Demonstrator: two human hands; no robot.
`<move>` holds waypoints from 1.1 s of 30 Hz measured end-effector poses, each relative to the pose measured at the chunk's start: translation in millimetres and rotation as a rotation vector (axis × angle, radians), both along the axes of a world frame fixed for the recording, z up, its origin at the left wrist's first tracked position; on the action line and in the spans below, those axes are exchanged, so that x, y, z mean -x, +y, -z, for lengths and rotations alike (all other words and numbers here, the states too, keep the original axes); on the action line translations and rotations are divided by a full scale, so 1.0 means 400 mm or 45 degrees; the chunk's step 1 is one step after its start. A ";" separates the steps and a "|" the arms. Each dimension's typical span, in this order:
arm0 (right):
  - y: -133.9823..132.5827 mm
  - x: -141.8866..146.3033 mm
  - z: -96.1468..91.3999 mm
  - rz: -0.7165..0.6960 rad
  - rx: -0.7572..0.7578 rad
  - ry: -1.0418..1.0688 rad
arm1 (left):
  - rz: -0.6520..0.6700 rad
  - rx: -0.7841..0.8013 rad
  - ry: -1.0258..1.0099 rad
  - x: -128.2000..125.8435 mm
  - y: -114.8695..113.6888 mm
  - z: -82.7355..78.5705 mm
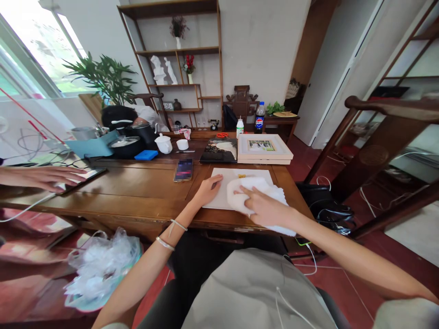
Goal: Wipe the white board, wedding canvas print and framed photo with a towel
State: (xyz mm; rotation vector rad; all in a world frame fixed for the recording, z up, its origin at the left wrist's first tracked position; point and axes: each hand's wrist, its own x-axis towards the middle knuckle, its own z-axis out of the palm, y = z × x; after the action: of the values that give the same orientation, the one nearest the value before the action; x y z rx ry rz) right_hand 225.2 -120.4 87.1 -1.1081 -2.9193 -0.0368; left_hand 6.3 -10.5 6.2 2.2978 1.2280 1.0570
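Note:
A flat white board [222,188] lies near the front edge of the wooden table. My left hand [207,190] grips its left edge, with the fingers bent over the top and the thumb side partly hidden. On the board's right half lies a bunched white cloth [270,189], which hangs over the board's right side toward the table edge. My right hand [262,205] presses down on this cloth, its fingers spread across the folds and some fingers tucked under. A small yellow piece [242,176] sits on the board just behind the cloth.
Behind the board are a framed picture [264,147], a dark album [218,150] and a cola bottle [259,117]. A phone [183,169] lies to the left. Another person's hand [56,177] rests on a tablet at far left. A bag-filled bin [103,269] stands below.

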 end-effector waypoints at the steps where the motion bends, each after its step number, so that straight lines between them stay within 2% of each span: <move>1: 0.027 -0.001 -0.003 0.033 -0.007 -0.015 | 0.004 0.007 0.000 0.000 0.000 -0.001; 7: 0.183 0.024 -0.017 0.439 -0.042 -0.077 | 0.025 0.003 0.005 0.002 0.001 -0.003; 11: 0.224 0.075 -0.016 0.515 -0.087 -0.098 | 0.022 0.012 0.031 0.001 0.000 -0.008; 15: 0.191 0.120 -0.013 0.467 -0.081 -0.161 | 0.032 0.013 0.026 0.000 -0.003 -0.012; 21: 0.021 0.127 -0.011 0.201 -0.173 -0.295 | 0.013 0.028 -0.012 0.000 -0.002 -0.005; 24: -0.028 0.098 -0.019 0.113 -0.135 -0.263 | 0.001 0.011 -0.016 0.000 -0.001 -0.002; 27: -0.005 0.065 -0.023 0.101 -0.089 -0.145 | 0.001 0.005 -0.014 0.000 -0.001 -0.001; 33: 0.158 0.058 -0.021 0.324 -0.134 -0.141 | 0.022 0.012 -0.021 0.000 -0.002 -0.005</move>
State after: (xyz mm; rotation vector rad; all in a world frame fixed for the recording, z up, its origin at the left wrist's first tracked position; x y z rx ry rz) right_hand 201.9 -57.3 95.4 -1.4948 -2.8084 -0.2605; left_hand 6.4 -11.3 8.2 2.2841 1.2021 1.0595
